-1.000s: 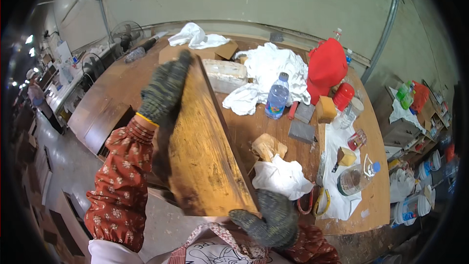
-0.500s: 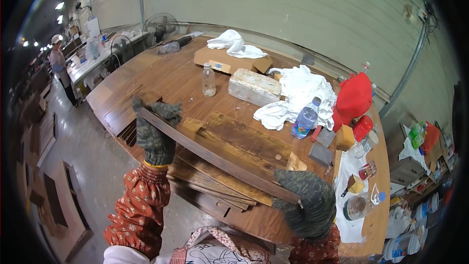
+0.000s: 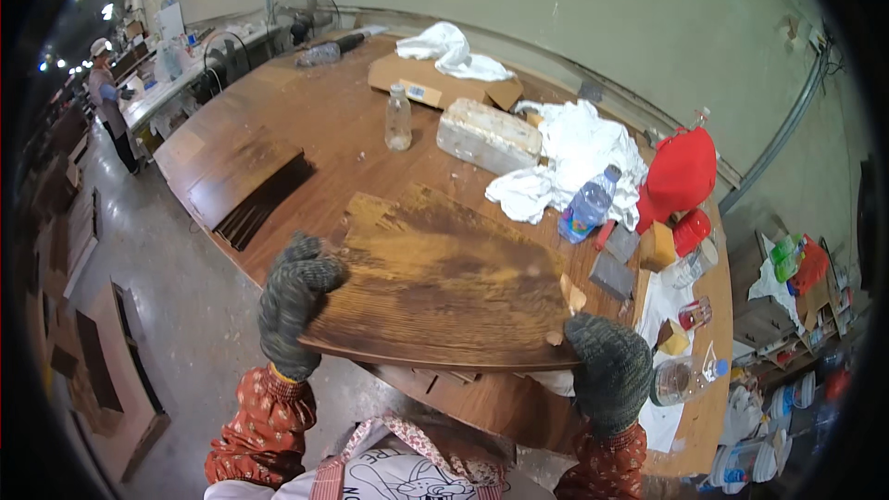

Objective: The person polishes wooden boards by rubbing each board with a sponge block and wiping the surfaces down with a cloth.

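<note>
A brown wooden board [image 3: 444, 315] with dark, streaky patches spans the space between my two gloved hands, its broad face turned up toward me. My left hand [image 3: 298, 301], in a dark grey knitted glove, is closed on its left end. At the right end, my right hand [image 3: 611, 370] grips the corner in a matching glove. Beneath and behind the board are more boards, mostly hidden by it. A separate stack of dark boards [image 3: 245, 187] lies on the worktable [image 3: 333, 130], beyond my left hand.
A glass bottle [image 3: 398, 120], a whitish block [image 3: 488, 136], white cloths [image 3: 593, 143] and a cardboard box [image 3: 398, 77] occupy the far side. To the right are a plastic bottle [image 3: 590, 204], a red cap [image 3: 681, 171] and sanding blocks [image 3: 611, 275]. A person [image 3: 108, 106] stands far left.
The board has turned from edge-up to showing its broad face. My left hand has come down and nearer with its end; my right hand has shifted slightly right, still holding on.
</note>
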The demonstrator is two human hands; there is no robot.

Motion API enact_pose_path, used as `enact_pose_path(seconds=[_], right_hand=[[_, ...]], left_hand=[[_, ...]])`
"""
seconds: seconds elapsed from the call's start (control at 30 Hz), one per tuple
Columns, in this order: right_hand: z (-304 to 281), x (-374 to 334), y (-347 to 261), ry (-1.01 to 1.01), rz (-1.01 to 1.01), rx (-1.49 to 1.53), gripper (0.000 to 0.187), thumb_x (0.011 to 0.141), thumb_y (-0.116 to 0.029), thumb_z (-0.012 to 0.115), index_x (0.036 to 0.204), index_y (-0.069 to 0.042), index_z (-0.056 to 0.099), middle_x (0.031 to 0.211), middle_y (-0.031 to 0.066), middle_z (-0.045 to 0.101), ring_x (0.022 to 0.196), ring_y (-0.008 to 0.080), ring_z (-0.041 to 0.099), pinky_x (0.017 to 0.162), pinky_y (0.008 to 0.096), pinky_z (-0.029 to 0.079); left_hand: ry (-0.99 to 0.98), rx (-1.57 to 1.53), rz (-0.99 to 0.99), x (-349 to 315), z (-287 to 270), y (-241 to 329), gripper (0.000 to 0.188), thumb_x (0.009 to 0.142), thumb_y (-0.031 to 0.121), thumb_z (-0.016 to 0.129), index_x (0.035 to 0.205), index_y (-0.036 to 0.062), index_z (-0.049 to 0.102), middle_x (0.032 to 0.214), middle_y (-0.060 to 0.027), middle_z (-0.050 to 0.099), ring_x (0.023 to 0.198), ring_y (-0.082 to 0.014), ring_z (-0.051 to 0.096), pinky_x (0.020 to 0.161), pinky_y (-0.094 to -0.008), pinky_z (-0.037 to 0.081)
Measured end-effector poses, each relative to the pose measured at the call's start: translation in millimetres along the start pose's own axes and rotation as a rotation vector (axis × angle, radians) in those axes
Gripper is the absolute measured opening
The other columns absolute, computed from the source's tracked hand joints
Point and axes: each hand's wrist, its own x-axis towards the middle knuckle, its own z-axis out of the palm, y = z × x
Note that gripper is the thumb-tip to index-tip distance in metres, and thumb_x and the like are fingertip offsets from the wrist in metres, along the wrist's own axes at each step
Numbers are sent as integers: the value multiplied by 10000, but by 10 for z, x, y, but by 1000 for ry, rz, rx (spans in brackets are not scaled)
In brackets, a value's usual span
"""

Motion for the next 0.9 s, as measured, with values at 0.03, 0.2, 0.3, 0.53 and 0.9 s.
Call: enact_pose_path(seconds=[0.03,0.2,0.3,0.53,0.9], right_hand=[[67,-91,40,35,35,-83,375,778,-104,700,1152,-120,716,1087,113,711,983,297,697,844,424,557],[436,-368,231,-6,514,190,363,918,-12,590,1271,-61,663,1152,145,712,1016,347,691,865,410,549],[583,-404,299,241,763,538,328,979,-73,581,1297,-28,643,1240,141,692,1068,272,693,918,376,537],[819,-239,430,103,204,361,350,923,-19,609,1271,9,639,1282,180,664,1154,311,663,1000,360,511],[69,-571,1738,147,703,375,368,954,-129,571,1308,-51,637,1213,183,685,1133,351,645,989,415,490]], left_hand=[[-26,343,107,-131,-6,11,276,1011,238,555,1113,33,710,1050,-137,717,1224,-366,570,1132,-533,348],[-14,578,217,-519,-61,55,189,954,104,557,1049,32,704,1054,-148,706,1102,-365,627,1042,-490,432],[-80,407,65,-633,-115,88,173,946,81,570,1045,24,699,1067,-153,700,1033,-344,657,973,-469,472],[-334,-326,-514,-641,133,57,225,921,184,607,906,-29,675,790,-199,691,747,-330,685,720,-428,560],[-166,-716,-843,-688,402,382,261,928,207,612,778,-6,611,627,-186,600,531,-320,610,574,-427,548]])
